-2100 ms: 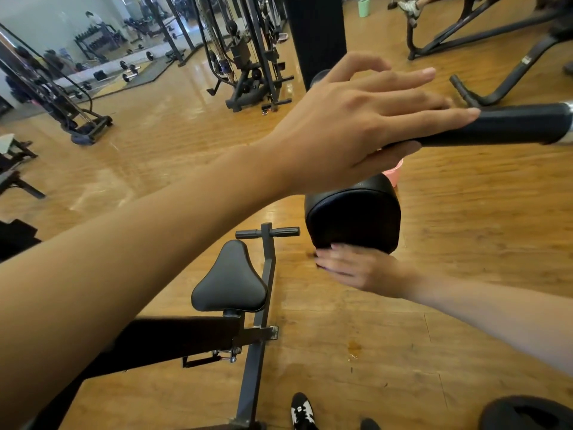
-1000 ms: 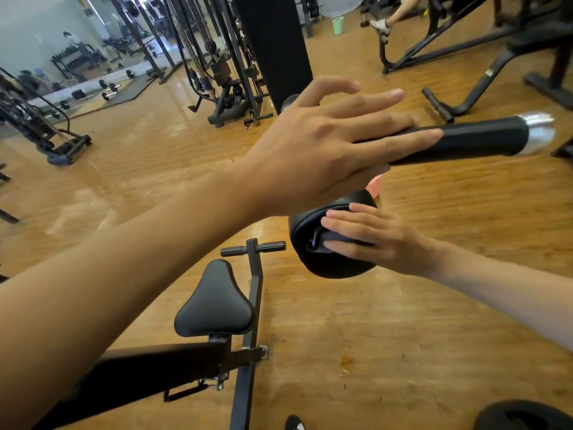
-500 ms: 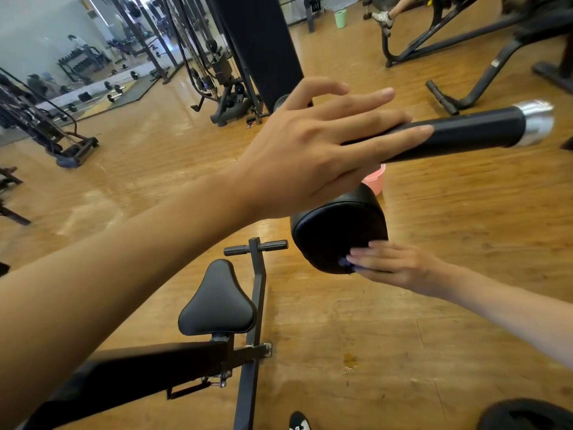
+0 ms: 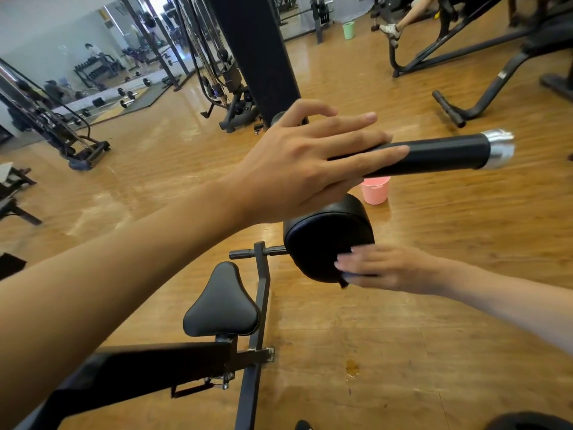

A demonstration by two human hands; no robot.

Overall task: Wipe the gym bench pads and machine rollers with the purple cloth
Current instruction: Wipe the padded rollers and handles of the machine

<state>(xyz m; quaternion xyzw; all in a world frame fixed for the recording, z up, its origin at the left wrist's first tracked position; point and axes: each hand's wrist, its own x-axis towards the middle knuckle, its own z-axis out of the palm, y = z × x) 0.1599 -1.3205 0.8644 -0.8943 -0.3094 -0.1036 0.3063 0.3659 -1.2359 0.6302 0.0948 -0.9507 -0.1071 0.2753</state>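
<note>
A black padded roller (image 4: pixel 322 240) sits on the end of the bench frame, its round end face turned toward me. My right hand (image 4: pixel 387 268) lies flat against the lower right of that face, fingers straight. It presses the purple cloth (image 4: pixel 348 277), of which only a sliver shows under the fingertips. My left hand (image 4: pixel 304 162) rests on top of a black bar (image 4: pixel 440 153) with a silver end cap, fingers stretched along it and thumb below. The black seat pad (image 4: pixel 221 305) and the long bench pad (image 4: pixel 139 367) lie below my left forearm.
A pink bucket (image 4: pixel 375 189) stands on the wooden floor just beyond the roller. Cable machines (image 4: pixel 223 72) and a black pillar (image 4: pixel 257 57) fill the back, other machine frames (image 4: pixel 483 100) the right. A person's leg (image 4: pixel 403 17) shows far back. A dark plate (image 4: pixel 533 423) lies bottom right.
My right hand with the cloth went up over the roller's end face, then slid back down to its lower right edge. My left hand stayed on the bar.
</note>
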